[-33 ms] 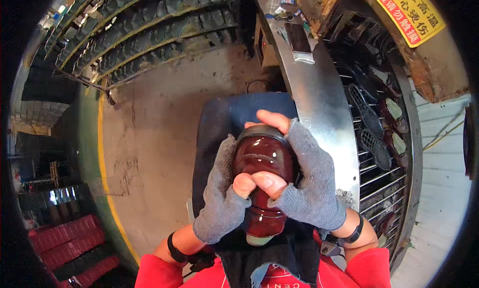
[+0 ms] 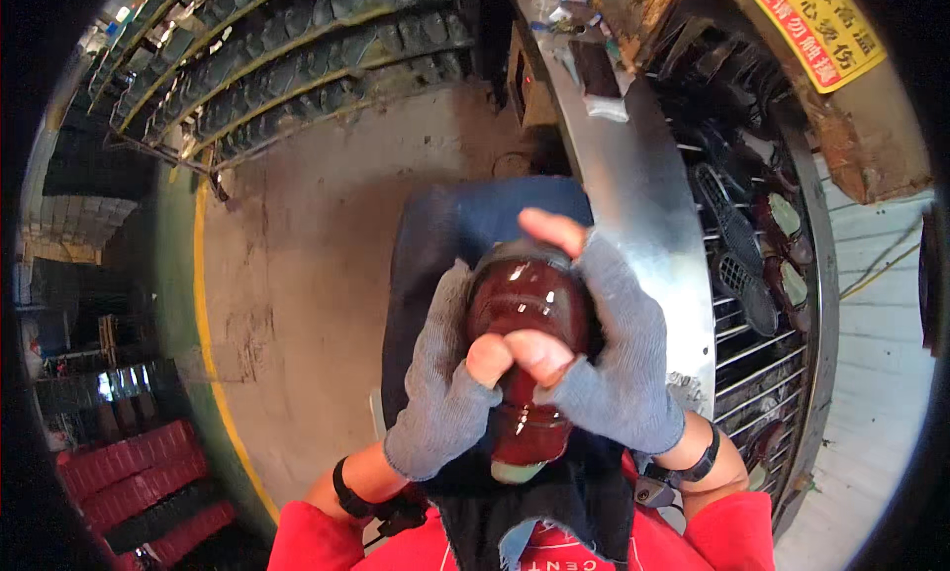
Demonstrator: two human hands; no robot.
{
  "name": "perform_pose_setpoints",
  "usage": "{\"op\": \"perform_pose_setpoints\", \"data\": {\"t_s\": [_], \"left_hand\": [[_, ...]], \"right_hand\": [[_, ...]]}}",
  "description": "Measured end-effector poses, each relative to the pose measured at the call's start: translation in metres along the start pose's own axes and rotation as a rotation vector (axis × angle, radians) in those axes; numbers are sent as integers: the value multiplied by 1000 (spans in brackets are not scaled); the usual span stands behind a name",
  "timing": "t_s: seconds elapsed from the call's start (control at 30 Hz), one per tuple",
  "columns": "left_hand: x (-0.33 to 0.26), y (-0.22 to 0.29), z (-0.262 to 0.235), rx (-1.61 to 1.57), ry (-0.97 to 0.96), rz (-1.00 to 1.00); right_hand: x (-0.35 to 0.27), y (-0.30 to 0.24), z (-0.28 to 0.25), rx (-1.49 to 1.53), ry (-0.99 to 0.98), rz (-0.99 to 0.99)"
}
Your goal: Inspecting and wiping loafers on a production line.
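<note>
Well left of the glossy dark-red moulded shoe point(image 2: 522, 304), past open concrete floor point(image 2: 317, 304), stand red crates point(image 2: 129, 482). The gloved left hand point(image 2: 440, 383) clasps the shoe's left flank; the shoe is held centred above a dark apron point(image 2: 445, 235). The right hand point(image 2: 618, 363) wraps the other flank, thumbs meeting. Nothing has visibly shifted. Just right, a metal panel point(image 2: 643, 205) and a wire rack point(image 2: 762, 343) crowd in.

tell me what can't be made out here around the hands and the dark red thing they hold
- Dark red object, head view: both gloved hands cover its sides and middle, so its full shape is hidden.
- Left hand and right hand: palms face away, grip contact unseen.
- Racks, top left: contents too small and bent by the fisheye rim.
</note>
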State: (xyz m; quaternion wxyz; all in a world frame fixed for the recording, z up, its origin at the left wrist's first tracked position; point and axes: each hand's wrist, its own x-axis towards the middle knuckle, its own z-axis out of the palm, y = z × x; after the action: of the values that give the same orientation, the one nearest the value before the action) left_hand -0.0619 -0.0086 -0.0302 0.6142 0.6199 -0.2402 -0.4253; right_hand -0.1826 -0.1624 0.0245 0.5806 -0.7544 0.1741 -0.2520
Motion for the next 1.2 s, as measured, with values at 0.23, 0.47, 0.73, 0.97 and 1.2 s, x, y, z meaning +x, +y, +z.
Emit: {"op": "perform_pose_setpoints", "data": {"t_s": [0.23, 0.47, 0.73, 0.97, 1.2], "left_hand": [[50, 48, -33, 183, -257, 390], [123, 55, 10, -88, -461, 362], [119, 26, 7, -134, -320, 173], [96, 8, 5, -180, -172, 73], [82, 13, -45, 323, -740, -416]], "right_hand": [[-34, 48, 28, 989, 81, 685], [-30, 105, 3, 1430, -114, 602], [-72, 122, 3, 1541, 13, 928], [-80, 76, 16, 849, 222, 732], [-70, 36, -25, -20, -187, 471]]}}
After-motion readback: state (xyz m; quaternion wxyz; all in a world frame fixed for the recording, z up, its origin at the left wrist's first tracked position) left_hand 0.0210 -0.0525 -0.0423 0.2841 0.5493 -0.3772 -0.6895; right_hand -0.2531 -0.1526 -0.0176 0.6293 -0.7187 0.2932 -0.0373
